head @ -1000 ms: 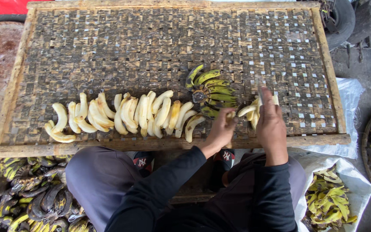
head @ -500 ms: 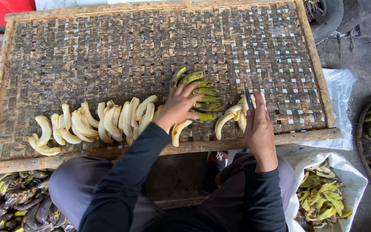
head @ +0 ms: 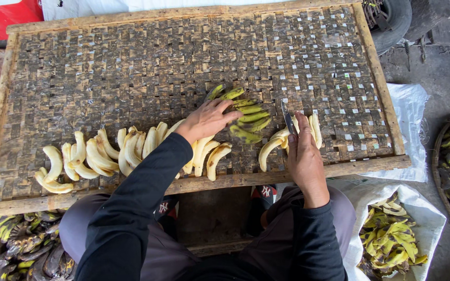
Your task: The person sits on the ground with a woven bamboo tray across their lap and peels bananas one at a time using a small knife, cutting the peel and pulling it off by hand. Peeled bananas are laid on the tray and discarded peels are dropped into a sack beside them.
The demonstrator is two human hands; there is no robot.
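Step in hand: I judge I am between fruits, my left hand [head: 209, 118] going for a fresh one while my right hand [head: 303, 156] keeps the blade ready.
Left hand: spread, fingers loose, lying flat on the woven tray [head: 105, 67] at centre frame; fingertips touch the near edge of the green bananas [head: 246, 114]. It grips nothing yet.
Right hand: closed around a small knife [head: 288, 118], blade pointing to the top of the frame; it rests on the tray right of centre.
Green bananas: an unpeeled bunch fanned out in the middle of the frame, just right of my left fingertips and just left of the knife.
Peeled pair by the knife: pale peeled bananas [head: 308, 130] lie touching my right hand, some partly under it.
Peeled row: more peeled bananas [head: 95, 158] lined along the tray's lower edge, from lower left up to my left wrist.
Next move, as I judge it: curl my left fingers round one green banana, pull it off the bunch and bring it to the blade, fingers well apart from the edge.
Surroundings: sack of yellow-green peels [head: 391, 239] at lower right; basket of dark bananas [head: 16, 255] at lower left.
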